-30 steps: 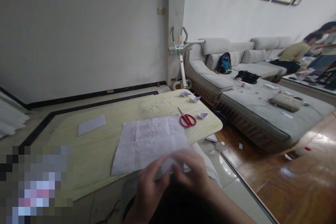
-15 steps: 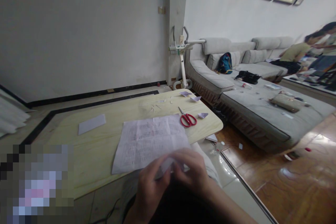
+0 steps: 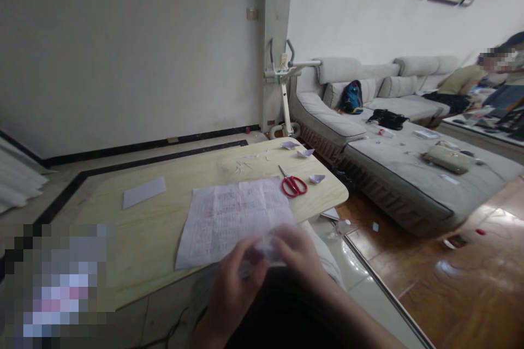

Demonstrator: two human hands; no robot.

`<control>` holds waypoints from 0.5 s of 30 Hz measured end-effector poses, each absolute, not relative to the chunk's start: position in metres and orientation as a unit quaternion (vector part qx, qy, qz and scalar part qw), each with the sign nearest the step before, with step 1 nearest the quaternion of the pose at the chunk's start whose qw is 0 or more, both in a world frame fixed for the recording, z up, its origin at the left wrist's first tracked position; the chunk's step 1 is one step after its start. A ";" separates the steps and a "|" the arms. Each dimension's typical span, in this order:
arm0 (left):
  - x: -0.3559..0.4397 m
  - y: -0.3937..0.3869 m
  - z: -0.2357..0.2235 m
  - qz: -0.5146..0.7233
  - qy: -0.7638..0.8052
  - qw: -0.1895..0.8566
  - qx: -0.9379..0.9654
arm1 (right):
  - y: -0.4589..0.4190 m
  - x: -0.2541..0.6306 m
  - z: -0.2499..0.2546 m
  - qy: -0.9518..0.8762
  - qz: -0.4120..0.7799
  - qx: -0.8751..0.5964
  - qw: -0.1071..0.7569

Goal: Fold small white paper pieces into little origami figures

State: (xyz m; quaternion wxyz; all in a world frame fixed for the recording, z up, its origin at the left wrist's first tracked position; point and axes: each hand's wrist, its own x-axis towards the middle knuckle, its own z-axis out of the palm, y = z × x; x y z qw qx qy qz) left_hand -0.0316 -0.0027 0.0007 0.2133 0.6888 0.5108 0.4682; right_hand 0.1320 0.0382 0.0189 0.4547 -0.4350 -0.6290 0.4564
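Barely visible paper (image 3: 267, 247) between fingers (image 3: 258, 272)

whitish paper (image 3: 267, 248), red-handled scissors (image 3: 287, 177), yellowish tabletop (image 3: 147, 240)

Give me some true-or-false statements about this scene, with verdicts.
1. The red-handled scissors lie on the table. True.
2. The left hand and right hand hold a small pale item. True.
3. The right hand grips the scissors. False: neither hand touches them.
4. In the picture, a cup sits just right of the scissors. False: a folded paper shape does.
5. A blue bag rests on the sofa. True.
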 end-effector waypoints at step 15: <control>-0.042 -0.007 0.012 0.369 0.504 0.442 0.644 | 0.037 0.136 0.019 -0.539 0.671 -0.416 0.294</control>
